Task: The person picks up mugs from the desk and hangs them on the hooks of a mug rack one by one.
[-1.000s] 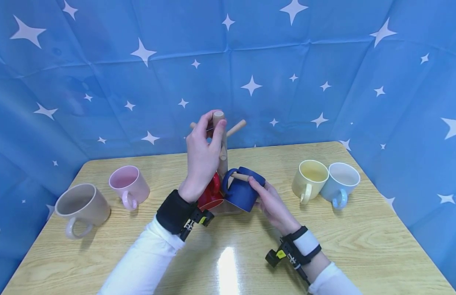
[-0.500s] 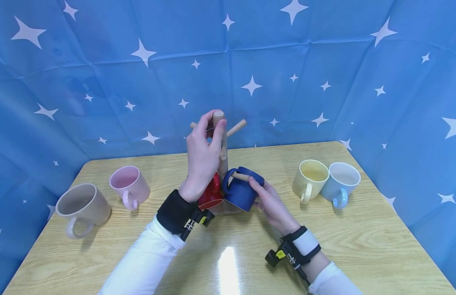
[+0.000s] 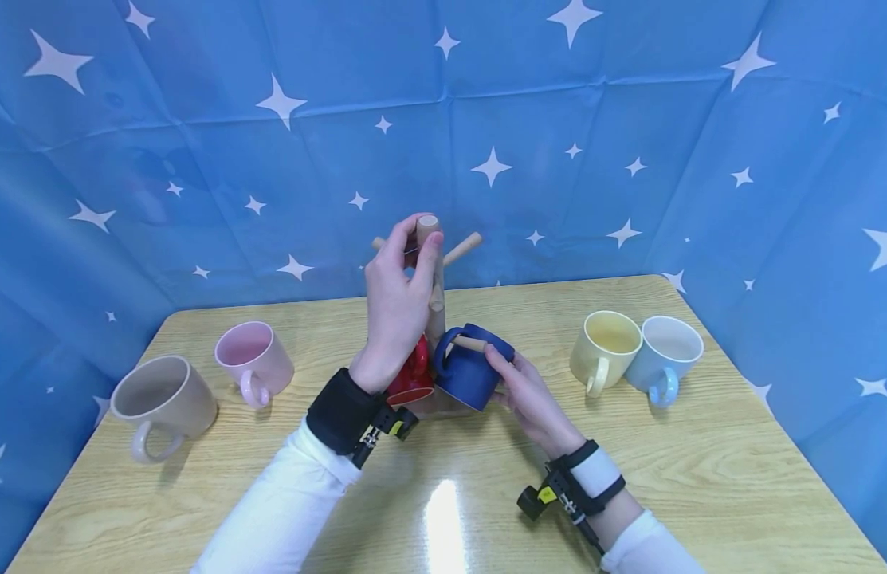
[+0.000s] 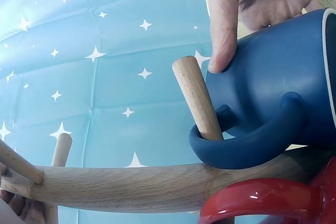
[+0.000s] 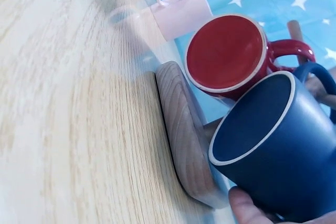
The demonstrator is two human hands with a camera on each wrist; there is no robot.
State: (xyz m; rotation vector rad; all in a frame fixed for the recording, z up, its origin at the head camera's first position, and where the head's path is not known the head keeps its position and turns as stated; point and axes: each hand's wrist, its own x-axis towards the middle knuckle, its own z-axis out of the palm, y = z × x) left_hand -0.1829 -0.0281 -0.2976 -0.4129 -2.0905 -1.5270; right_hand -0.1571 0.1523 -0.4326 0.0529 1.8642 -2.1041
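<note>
Mug tree [image 5: 184, 135], wooden: post [image 3: 436, 323] held in left grip [image 3: 398, 299]. Navy mug [image 3: 473, 375]: around tree's lower right peg [image 4: 197, 95] by its handle [image 4: 247, 156], held in right grip [image 3: 529, 399]; sudden release could swing it against red mug [image 3: 410, 381].

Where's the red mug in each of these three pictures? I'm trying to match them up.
Head: red mug just below centre, partly hidden by the left hand and wrist.
Left wrist: bottom right corner, mostly its handle.
Right wrist: above and right of centre, round red end showing.
Shared landmark: the blue mug, respectively right of it, above it, and below it.
</note>
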